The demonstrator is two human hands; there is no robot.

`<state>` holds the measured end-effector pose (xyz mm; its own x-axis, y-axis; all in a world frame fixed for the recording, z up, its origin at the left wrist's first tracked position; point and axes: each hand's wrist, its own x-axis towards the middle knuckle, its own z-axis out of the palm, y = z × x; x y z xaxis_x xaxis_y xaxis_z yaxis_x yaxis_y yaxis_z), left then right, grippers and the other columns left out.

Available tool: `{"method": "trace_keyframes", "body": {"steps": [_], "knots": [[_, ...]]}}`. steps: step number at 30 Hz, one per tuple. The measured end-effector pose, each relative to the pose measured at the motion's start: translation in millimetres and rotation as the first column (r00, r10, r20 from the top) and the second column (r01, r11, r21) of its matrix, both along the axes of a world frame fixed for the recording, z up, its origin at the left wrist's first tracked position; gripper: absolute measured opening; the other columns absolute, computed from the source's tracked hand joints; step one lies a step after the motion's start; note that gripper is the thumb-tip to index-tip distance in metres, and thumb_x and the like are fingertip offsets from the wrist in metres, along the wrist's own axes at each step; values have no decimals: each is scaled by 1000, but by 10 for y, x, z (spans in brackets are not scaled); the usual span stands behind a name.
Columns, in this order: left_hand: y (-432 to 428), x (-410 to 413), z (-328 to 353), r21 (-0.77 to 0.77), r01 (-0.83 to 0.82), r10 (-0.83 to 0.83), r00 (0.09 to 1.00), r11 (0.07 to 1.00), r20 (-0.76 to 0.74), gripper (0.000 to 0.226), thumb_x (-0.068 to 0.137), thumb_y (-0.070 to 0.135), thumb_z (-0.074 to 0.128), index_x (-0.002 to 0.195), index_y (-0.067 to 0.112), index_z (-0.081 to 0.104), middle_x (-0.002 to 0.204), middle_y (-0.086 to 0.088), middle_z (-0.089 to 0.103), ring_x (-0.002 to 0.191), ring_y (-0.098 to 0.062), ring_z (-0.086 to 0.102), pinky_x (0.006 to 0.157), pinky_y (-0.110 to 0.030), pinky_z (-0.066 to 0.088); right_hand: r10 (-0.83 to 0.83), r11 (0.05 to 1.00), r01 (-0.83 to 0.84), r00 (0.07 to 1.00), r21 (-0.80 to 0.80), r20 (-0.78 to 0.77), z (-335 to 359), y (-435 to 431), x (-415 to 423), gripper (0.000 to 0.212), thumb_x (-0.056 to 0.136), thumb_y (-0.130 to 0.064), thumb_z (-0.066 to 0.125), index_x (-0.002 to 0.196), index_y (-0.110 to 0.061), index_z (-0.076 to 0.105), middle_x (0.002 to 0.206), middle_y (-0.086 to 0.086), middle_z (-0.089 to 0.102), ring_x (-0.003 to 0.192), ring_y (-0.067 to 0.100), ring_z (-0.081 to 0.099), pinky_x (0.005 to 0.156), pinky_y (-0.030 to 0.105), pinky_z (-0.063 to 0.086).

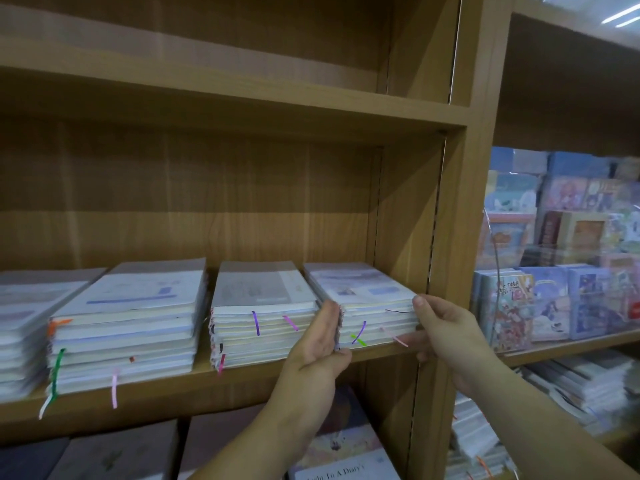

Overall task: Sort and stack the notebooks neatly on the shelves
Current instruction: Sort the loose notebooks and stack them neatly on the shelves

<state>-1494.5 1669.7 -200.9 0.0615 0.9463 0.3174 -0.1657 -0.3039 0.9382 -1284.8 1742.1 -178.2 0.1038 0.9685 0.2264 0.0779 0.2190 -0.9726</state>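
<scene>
Several stacks of pale notebooks with coloured ribbon markers lie flat on a wooden shelf (207, 379). The rightmost stack (367, 299) sits by the shelf's right wall. My left hand (322, 341) presses flat against that stack's left side, fingers straight and pointing up. My right hand (446, 330) holds the stack's front right corner, thumb on the top edge and fingers underneath. A middle stack (263, 306) lies just left of my left hand, and a taller stack (131, 320) lies further left.
The shelf above (242, 98) is bare wood. A wooden upright (450, 220) bounds the bay on the right. Beyond it, behind a clear panel, stand colourful illustrated notebooks (554, 299). Darker notebooks (346, 455) lie on the shelf below.
</scene>
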Motion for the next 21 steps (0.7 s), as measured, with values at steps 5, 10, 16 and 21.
{"method": "trace_keyframes", "body": {"steps": [5,10,16,21], "knots": [[-6,54,-26,18,10,-10,1000,1000,-1,75,96,-20,42,156,24,31,157,17,37,143,3,35,104,-7,35,-52,998,51,998,30,32,-47,43,-17,34,102,-36,55,131,-18,63,99,8,76,72,25,76,58,36,53],[34,6,-64,29,-29,29,1000,999,-1,74,95,-21,45,154,23,35,150,21,45,135,10,42,114,-15,31,-50,999,50,998,-1,22,9,14,-21,32,102,-37,55,128,-18,62,93,8,77,72,29,76,62,40,55],[29,-14,-92,-4,-24,24,1000,1000,-4,68,98,-15,46,153,24,38,150,21,46,124,19,46,104,-6,36,-55,998,55,998,-31,-2,37,14,-23,28,100,-39,59,119,-20,65,91,9,76,72,32,76,67,43,57],[9,-43,-54,8,4,-4,998,1000,-56,67,99,-13,46,153,26,38,148,23,47,124,20,47,102,-3,36,-91,996,91,996,-23,12,25,30,-18,27,102,-38,55,119,-19,64,93,10,74,70,33,75,67,43,60]]}}
